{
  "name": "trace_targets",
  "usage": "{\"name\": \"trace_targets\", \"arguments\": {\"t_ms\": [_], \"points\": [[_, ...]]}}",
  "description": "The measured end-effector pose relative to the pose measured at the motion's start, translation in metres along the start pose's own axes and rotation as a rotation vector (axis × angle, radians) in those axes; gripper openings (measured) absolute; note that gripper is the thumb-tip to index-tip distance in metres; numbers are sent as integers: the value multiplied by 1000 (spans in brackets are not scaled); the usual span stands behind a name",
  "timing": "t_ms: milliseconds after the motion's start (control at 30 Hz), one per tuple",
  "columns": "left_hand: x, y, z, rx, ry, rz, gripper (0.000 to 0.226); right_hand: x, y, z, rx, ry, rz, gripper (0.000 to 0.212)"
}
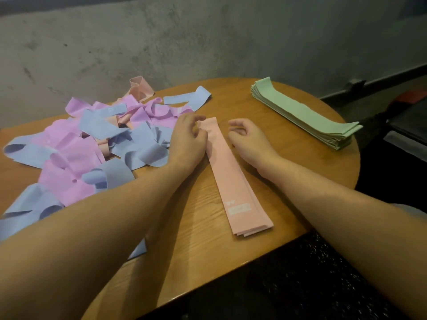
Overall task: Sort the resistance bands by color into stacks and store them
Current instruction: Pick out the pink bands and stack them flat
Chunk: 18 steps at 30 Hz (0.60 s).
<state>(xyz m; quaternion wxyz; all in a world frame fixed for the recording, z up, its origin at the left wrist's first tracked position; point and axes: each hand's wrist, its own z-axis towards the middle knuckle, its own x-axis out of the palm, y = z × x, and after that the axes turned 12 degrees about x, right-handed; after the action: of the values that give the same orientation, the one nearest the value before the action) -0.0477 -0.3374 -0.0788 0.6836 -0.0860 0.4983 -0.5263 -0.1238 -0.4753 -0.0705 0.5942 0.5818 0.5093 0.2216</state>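
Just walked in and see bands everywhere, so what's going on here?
A person is sorting resistance bands by color on a round wooden table. The green stack is done at the far right. The left hand touches the small pink stack; the right hand hovers beside it. A mixed pile waits.

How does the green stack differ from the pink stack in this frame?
The green stack is tall, many bands deep; the pink stack is only a few. Green lies at the table's far right, away from both hands; pink lies between the hands, the left hand touching it. Both are flat and aligned.
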Motion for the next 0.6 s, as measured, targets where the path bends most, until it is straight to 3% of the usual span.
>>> {"name": "trace_targets", "arguments": {"t_ms": [367,600], "points": [[-20,-50,-84,-39,182,-30,20,-52,-19,-89,103,35,-148,15],[-30,-93,-96,-305,405,-176,24,-50,-16,-116,69,111,-277,17]]}}
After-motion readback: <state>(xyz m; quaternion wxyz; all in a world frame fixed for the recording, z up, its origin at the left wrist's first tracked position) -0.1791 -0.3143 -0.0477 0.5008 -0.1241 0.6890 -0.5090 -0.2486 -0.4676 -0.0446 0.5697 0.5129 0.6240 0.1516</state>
